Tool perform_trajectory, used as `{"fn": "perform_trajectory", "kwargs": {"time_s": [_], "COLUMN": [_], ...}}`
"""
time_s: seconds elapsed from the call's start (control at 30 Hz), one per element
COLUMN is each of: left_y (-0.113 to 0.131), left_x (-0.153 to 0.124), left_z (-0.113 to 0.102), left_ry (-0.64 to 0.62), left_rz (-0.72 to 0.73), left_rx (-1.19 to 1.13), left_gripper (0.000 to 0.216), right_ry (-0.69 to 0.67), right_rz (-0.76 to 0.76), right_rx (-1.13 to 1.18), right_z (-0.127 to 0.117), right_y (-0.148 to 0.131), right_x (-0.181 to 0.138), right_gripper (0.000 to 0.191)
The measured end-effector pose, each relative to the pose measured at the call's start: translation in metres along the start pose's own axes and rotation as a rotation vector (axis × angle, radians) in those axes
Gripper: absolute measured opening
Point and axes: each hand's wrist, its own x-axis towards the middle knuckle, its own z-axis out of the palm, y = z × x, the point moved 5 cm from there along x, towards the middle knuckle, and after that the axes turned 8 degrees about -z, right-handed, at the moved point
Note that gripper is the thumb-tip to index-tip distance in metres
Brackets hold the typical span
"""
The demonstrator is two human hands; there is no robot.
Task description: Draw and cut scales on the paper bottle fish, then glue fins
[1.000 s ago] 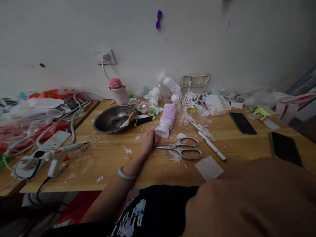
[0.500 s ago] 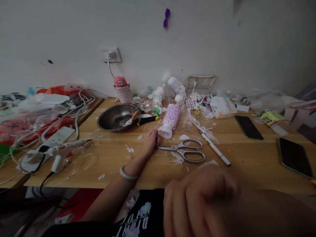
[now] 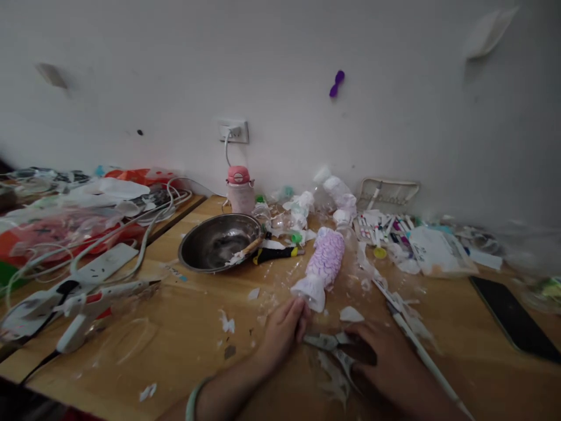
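right hand [image 3: 379, 351] at scissors [image 3: 324, 341], grip unclear; left hand [image 3: 283, 327] curled by near end of purple-patterned roll [image 3: 327, 257], any hold hidden. likely scissors pickup; calls for secure handle grip.

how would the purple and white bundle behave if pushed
The purple and white bundle would probably roll: its body looks rounded and lies on its side. Its crinkled white end would likely crumple, looking thin. It may be light, given the papery wrapping; its inside is hidden.
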Motion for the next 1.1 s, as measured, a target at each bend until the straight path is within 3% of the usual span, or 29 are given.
{"fn": "perform_trajectory", "kwargs": {"time_s": [0.23,0.4,0.7,0.9,1.1], "left_y": [-0.017,-0.018,-0.009,0.004,0.010], "left_x": [0.009,0.011,0.016,0.012,0.003], "left_z": [0.003,0.002,-0.006,-0.004,-0.001], "left_ry": [-0.038,-0.040,-0.032,-0.225,-0.248], "left_rz": [-0.155,-0.187,-0.110,-0.073,-0.038], "left_rx": [-0.154,-0.180,-0.221,-0.262,-0.231], "left_gripper": [0.049,0.046,0.043,0.044,0.046], "right_ry": [-0.023,-0.005,0.042,0.107,0.225], "right_rz": [-0.024,0.003,-0.026,-0.052,-0.005], "right_rx": [0.002,-0.009,-0.129,-0.070,0.082], "right_z": [0.010,0.006,-0.002,-0.002,0.006], "right_y": [0.005,0.005,-0.009,-0.003,0.011], "right_x": [0.005,0.005,0.006,0.003,-0.001], "right_gripper": [0.039,0.036,0.020,0.015,0.020]}}
